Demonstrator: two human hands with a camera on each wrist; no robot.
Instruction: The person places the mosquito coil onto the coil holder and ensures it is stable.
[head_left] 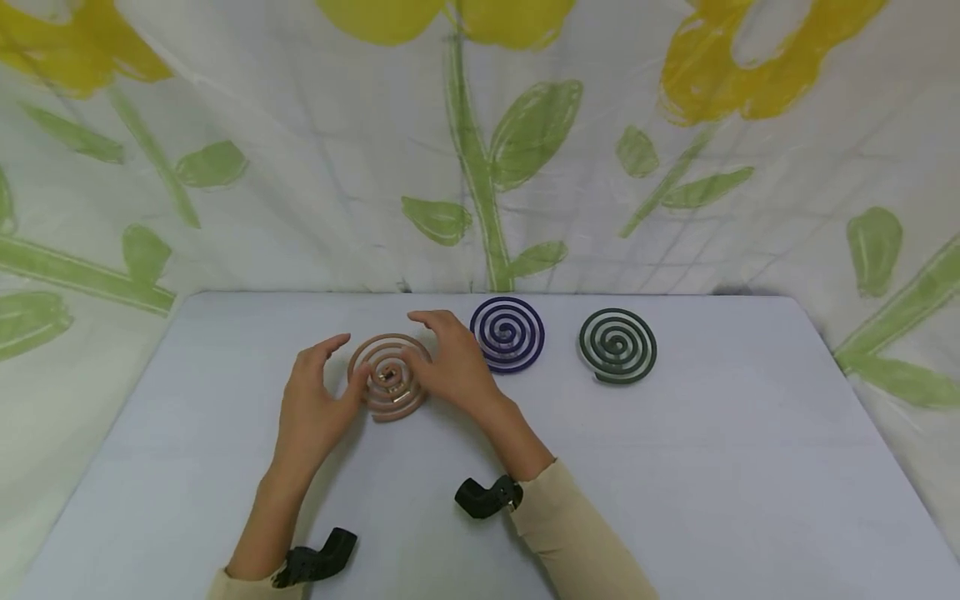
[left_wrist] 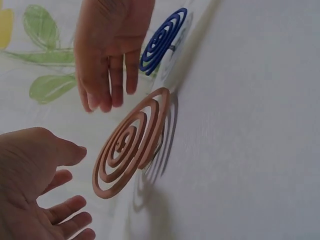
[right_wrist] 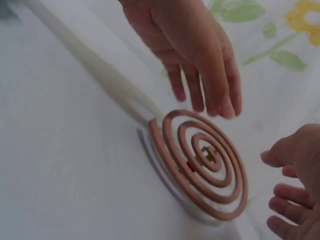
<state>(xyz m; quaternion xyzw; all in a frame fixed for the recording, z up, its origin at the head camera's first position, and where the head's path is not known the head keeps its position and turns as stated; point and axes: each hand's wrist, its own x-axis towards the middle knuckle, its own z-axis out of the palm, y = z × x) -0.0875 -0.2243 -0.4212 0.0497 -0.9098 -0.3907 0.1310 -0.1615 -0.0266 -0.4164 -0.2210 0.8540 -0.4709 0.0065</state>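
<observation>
A brown mosquito coil (head_left: 388, 407) lies raised slightly above the table on the left, a small metallic piece glinting under its centre. On its left side my left hand (head_left: 311, 408) hovers with thumb and fingers spread. To its right is my right hand (head_left: 457, 371), fingers likewise apart. Both wrist views show a gap between the hands and the brown coil (left_wrist: 112, 187); neither hand holds anything. Just beyond the right hand sits a blue-purple mosquito coil (head_left: 507, 333), and farther right a dark green mosquito coil (head_left: 617, 346).
The white table (head_left: 712, 483) has its far edge close behind the coils. Behind it hangs a pale curtain (head_left: 360, 167) painted with yellow flowers and green leaves. Black wrist-worn devices (head_left: 318, 560) sit at both cuffs.
</observation>
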